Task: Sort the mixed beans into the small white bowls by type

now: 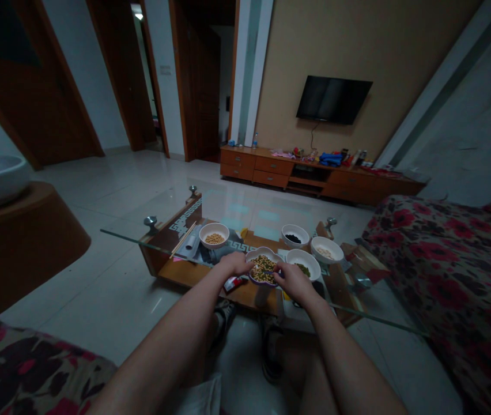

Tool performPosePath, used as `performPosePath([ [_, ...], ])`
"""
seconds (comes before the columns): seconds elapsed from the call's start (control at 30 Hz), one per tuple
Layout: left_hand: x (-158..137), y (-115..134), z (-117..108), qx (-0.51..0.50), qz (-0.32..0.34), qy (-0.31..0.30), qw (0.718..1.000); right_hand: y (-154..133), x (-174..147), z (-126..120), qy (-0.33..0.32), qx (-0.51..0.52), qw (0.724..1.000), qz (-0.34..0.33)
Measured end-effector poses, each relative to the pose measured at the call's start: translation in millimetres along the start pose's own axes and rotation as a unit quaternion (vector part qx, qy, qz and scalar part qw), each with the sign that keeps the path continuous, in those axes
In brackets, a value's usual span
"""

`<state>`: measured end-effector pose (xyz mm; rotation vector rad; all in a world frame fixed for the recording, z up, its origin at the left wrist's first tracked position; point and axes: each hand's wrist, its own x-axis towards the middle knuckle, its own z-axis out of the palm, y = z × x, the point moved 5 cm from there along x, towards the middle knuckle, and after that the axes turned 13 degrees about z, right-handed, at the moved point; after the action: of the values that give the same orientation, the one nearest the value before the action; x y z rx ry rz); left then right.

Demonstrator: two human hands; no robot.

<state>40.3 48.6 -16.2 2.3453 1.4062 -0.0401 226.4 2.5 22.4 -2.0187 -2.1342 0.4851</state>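
Observation:
A flower-shaped bowl, white inside with a purplish outside, holds mixed yellow and green beans. On its left rim my left hand is closed, thumb over the edge. My right hand is closed at the bowl's right side around a thin dark utensil, apparently a spoon, whose tip lies among the beans. Just behind that hand stands a white bowl of green beans. Other white bowls hold yellowish beans, black beans and pale pieces too small to name.
The bowls stand on a glass-topped coffee table with a wooden shelf below. Chopsticks lie at the left, and a red and white packet shows near my left hand. Flowered sofas flank me. A cluttered TV cabinet stands beyond.

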Motion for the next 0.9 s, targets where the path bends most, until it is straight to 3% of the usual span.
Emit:
performPosePath([
  [0.9,-1.4,1.5,-1.7,-0.007,-0.003,-0.006,1.000,-2.6,-1.7,-1.5,-0.010,-0.007,1.000,-0.001],
])
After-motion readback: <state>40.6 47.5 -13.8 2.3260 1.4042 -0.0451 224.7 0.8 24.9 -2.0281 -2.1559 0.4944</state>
